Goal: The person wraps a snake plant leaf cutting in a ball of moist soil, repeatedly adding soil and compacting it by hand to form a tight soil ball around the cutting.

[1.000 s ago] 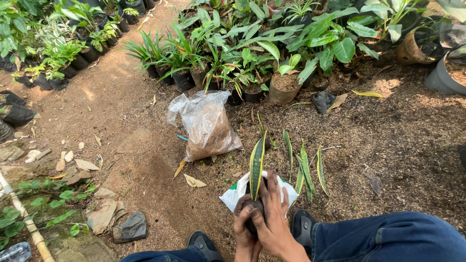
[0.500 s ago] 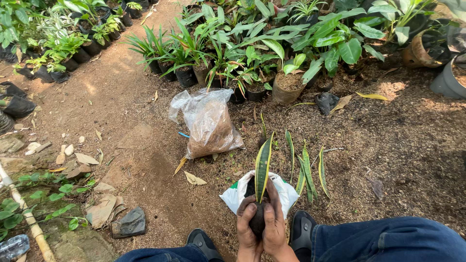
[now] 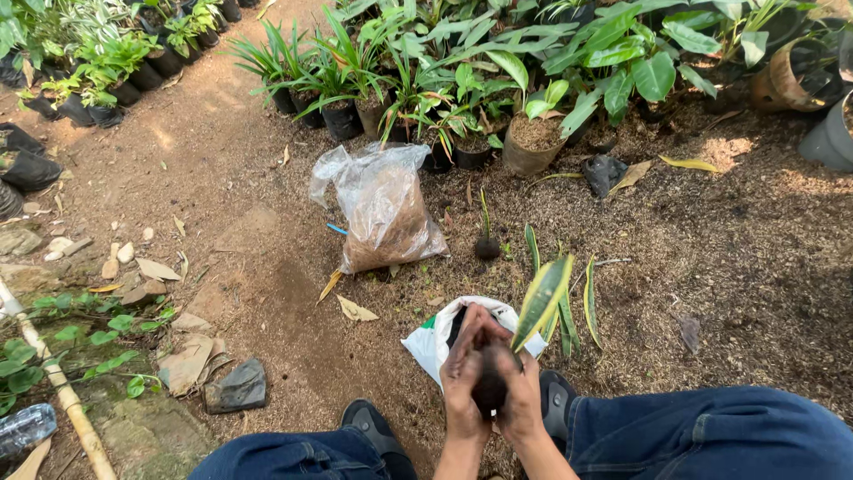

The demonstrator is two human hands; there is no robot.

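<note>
Soil ball [image 3: 490,384], dark and round, sits pressed between both my hands; my left hand [image 3: 462,373] wraps it from one side, my right hand [image 3: 524,400] from the other, fingers [image 3: 468,331] curled tight around it with hardly a gap. Out of the clump rises a snake plant leaf [image 3: 540,300], green with yellow edges, tilting away to the right of my fingers.

Right behind my fingers, touching the back of my hands from this angle, lies a white plastic bag [image 3: 426,338], its mouth open; I can't make out what is inside. Farther ahead and a little to the left stands a clear plastic sack [image 3: 382,209], slumped but upright, filled with brownish husk or mulch, with a blue thing [image 3: 336,229] poking out beside its base. Just right of my fingers lie more loose snake plant cuttings [image 3: 577,307] flat on the ground [image 3: 249,267]. Between the sack and those cuttings stands a tiny potted sprout [image 3: 486,242].

Well beyond, a row of potted plants [image 3: 444,98] in black grow bags lines the far edge, and a brown pot of soil [image 3: 533,142] sits among them. Down to the left of my fingers a flat grey stone [image 3: 235,389] rests on the dirt, a clear plastic bottle [image 3: 25,428] lies at the far left, and dry leaves [image 3: 355,309] are scattered about. My black shoes [image 3: 373,427] flank my wrists, jeans-clad knees on either side.
</note>
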